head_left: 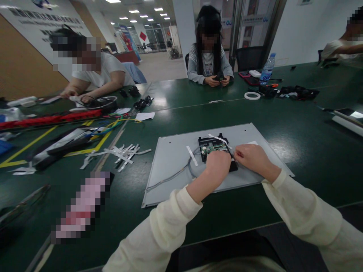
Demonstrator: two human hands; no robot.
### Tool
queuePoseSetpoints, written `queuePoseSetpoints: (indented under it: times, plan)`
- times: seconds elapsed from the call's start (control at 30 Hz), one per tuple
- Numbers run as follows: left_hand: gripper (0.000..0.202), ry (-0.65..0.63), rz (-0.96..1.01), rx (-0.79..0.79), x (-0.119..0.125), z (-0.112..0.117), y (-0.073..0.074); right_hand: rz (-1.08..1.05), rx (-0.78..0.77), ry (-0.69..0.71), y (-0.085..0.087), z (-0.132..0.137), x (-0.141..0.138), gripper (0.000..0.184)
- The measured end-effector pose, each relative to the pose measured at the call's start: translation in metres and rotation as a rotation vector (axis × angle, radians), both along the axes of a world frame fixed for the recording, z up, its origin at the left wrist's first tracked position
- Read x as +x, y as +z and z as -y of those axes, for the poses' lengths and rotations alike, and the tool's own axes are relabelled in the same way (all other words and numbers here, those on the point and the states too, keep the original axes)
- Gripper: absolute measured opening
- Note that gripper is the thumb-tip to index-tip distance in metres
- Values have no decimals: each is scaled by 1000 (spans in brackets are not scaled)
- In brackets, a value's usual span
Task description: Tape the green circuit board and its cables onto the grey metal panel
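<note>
A grey metal panel lies flat on the dark green table. On it sits a small green circuit board in a black frame, with strips of white tape and a grey cable beside it. My left hand rests closed on the board's near edge, fingers curled down. Just to its right my right hand is closed, fingertips pinched at the board's right edge. What the fingers hold is hidden.
Several loose white tape strips lie left of the panel. Cables, a red strip and yellow lines crowd the far left. Three other people sit around the table. A water bottle and a tape roll stand at the back right.
</note>
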State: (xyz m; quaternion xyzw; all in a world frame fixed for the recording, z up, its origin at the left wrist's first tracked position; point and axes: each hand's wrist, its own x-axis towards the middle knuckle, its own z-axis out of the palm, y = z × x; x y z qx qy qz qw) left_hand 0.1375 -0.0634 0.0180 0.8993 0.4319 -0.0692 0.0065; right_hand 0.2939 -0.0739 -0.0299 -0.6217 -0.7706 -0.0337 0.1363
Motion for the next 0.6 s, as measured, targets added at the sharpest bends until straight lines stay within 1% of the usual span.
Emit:
queuePoseSetpoints:
  times: [0.07, 0.1, 0.13, 0.2, 0.27, 0.33, 0.37, 0.43, 0.5, 0.53, 0.6]
  plan:
    - [27, 5, 5, -5, 0, 1, 0, -97, 53, 15, 1, -1, 0, 19]
    - [27, 4, 4, -8, 0, 2, 1, -154, 73, 64, 2, -1, 1, 19]
    - [28, -3, 1, -12, -1, 4, 2, -207, 82, 137, 2, -1, 1, 21]
    - [28, -52, -17, -8, -7, 12, 8, -271, 65, 313, 5, 1, 0, 34]
    - [25, -156, -40, 26, -17, 21, 21, -278, 26, 452, 8, 5, -3, 48]
    - [25, -276, -45, 57, -29, 28, 40, -253, -18, 530, 11, 10, -9, 61]
    - [25, -276, -38, 50, -34, 30, 50, -234, -44, 559, 12, 13, -12, 68]
    - [22, -152, -48, 6, -44, 28, 71, -185, -103, 609, 13, 19, -20, 76]
    - [22, -5, -46, -19, -52, 19, 85, -147, -155, 644, 12, 23, -27, 79]
    - [22, 59, -60, -23, -55, 14, 90, -140, -169, 648, 11, 24, -29, 78]
    - [23, 185, -99, -8, -63, 3, 94, -151, -177, 636, 9, 24, -31, 77]
